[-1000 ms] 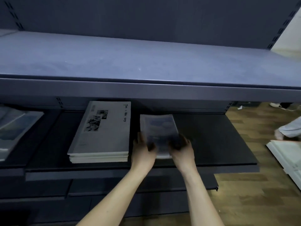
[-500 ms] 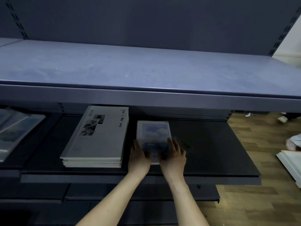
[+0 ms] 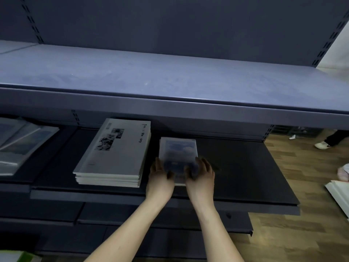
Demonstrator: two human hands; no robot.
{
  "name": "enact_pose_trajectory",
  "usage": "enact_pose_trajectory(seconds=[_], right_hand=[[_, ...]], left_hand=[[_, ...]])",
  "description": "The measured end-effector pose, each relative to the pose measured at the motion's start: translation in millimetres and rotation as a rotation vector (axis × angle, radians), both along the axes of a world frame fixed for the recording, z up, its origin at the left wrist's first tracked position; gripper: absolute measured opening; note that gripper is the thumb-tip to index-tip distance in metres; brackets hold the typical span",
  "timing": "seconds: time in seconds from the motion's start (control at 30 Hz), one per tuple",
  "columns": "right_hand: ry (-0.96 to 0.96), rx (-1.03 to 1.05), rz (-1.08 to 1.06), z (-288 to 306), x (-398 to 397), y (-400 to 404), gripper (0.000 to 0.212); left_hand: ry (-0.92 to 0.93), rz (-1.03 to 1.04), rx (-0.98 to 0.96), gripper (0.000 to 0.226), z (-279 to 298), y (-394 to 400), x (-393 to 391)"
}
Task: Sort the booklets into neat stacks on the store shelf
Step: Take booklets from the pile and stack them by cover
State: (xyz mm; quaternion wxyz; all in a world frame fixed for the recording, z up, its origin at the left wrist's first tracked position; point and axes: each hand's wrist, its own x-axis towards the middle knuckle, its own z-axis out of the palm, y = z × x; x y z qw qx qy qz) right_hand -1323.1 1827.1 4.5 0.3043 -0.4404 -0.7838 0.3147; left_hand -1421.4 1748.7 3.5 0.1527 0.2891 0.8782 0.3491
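Note:
A small stack of booklets with a blue sky cover (image 3: 177,151) lies on the dark lower shelf (image 3: 245,167). My left hand (image 3: 160,177) holds its near left side and my right hand (image 3: 201,176) holds its near right side, thumbs on the cover. To the left, a neat stack of larger white booklets (image 3: 115,152) with black print rests on the same shelf, a narrow gap apart from the small stack.
A wide grey upper shelf (image 3: 170,80) overhangs the lower one. More booklets (image 3: 20,140) lie loosely fanned at the far left. On the wooden floor at right are white booklets (image 3: 340,193) and a person's shoe (image 3: 322,145).
The small stack has slid slightly further back on the shelf with both hands still on its near end. The camera has shifted, and the blurred stack now lies flat.

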Motion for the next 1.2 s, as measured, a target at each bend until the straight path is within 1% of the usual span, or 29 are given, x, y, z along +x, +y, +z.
enact_pose_trajectory(seconds=[0.1,0.2,0.23,0.33,0.47,0.57,0.8,0.97,1.2], right_hand=[[0.14,-0.061,0.058,13,-3,-8,0.046],[0.22,-0.17,0.127,28,-10,-20,0.042],[0.233,-0.201,0.15,32,-13,-24,0.043],[0.258,-0.287,0.213,40,-24,-37,0.047],[0.27,-0.311,0.278,49,-45,-61,0.046],[0.259,-0.318,0.347,56,-62,-86,0.047],[0.194,-0.294,0.449,59,-104,-149,0.054],[0.116,-0.236,0.486,57,-141,-200,0.059],[0.023,-0.087,0.545,60,-195,-271,0.06]], left_hand=[[-0.036,0.005,0.082,0.064,7,-8,5],[-0.022,0.007,0.187,0.039,28,-24,9],[-0.021,0.016,0.229,0.034,34,-29,8],[-0.005,0.085,0.327,0.032,50,-50,1],[0.026,0.201,0.398,0.033,61,-83,-15],[0.054,0.269,0.39,0.041,63,-111,-35],[0.115,0.391,0.311,0.043,60,-187,-82],[0.141,0.409,0.262,0.046,62,-245,-117],[0.209,0.425,0.209,0.047,65,-327,-170]])
